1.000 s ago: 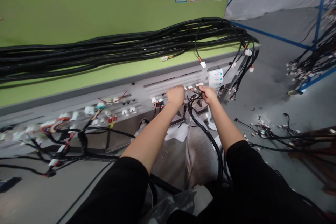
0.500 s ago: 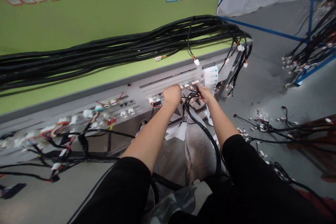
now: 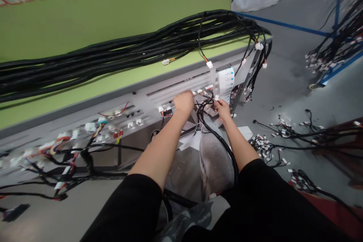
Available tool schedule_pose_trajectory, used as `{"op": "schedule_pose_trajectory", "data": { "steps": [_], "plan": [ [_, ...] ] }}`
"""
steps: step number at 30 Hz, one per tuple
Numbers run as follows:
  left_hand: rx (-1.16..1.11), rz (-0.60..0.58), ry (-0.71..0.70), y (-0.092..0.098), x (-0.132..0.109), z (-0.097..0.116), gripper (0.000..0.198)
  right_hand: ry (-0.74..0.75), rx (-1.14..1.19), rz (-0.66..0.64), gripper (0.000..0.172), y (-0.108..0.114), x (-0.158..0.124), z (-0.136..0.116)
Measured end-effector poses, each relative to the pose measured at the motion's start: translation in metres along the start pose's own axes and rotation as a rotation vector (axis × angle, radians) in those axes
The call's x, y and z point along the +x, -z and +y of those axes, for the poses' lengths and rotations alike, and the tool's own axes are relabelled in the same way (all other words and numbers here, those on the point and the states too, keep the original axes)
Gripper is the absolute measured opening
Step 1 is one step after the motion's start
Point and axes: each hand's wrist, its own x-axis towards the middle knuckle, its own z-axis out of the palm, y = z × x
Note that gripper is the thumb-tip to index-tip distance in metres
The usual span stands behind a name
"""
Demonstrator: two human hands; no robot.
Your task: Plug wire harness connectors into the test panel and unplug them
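Observation:
My left hand point(image 3: 183, 103) is closed against the grey slotted rail point(image 3: 153, 100), its fingertips hidden behind the knuckles. My right hand point(image 3: 222, 109) pinches a small white piece point(image 3: 216, 98), a label or connector; I cannot tell which. Between the hands, a black wire harness point(image 3: 202, 112) hangs down from the rail. Its white connectors point(image 3: 209, 88) sit along the rail's edge, just above the wires. A white label strip point(image 3: 226, 83) with blue marks hangs right beside my right hand.
Thick black cables point(image 3: 113, 58) lie along the green board's ledge point(image 3: 181, 59). More connectors and wires point(image 3: 59, 141) line the rail at left. Loose harnesses point(image 3: 263, 147) lie on the floor at right, near a blue wheeled rack point(image 3: 326, 79).
My right hand has drawn slightly down and away from the harness, and the white piece now shows at its fingertips. My left hand stays at the rail. The view has shifted slightly.

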Motion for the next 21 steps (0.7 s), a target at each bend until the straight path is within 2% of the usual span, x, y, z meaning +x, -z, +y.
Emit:
{"op": "schedule_pose_trajectory", "data": {
  "steps": [6, 12, 15, 21],
  "plan": [
    [0.005, 0.002, -0.001, 0.002, -0.002, 0.0, 0.03, 0.248, -0.087, 0.004, 0.027, 0.008, -0.006, 0.008],
    [0.027, -0.02, 0.014, 0.006, -0.004, 0.003, 0.032, 0.269, -0.079, -0.007, 0.027, 0.008, -0.003, 0.009],
    [0.023, -0.02, 0.011, 0.007, -0.004, 0.003, 0.032, 0.224, -0.031, -0.029, 0.027, 0.009, -0.002, 0.009],
    [0.02, -0.02, 0.005, 0.006, -0.003, 0.002, 0.03, 0.011, 0.059, -0.116, 0.03, 0.006, 0.004, 0.002]
  ]
}}
